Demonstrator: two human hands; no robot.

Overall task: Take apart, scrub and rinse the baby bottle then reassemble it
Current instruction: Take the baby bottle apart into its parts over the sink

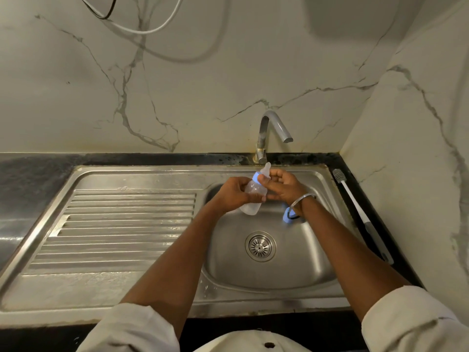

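Baby bottle (pixel 250 208) over the sink (pixel 319 250) — left hand (pixel 234 194) wraps the clear body, right hand (pixel 285 185) pinches the blue collar (pixel 255 177) below the nipple (pixel 266 168). Light, thin plastic, likely wet and slick; hold the body, twist the collar. Faucet (pixel 279 125) just beyond the hands — open room below them.

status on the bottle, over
Left hand grips bottle body, right hand pinches blue collar. Bottle not yet apart, over sink. Nothing blocking; blue piece in sink, brush on counter.
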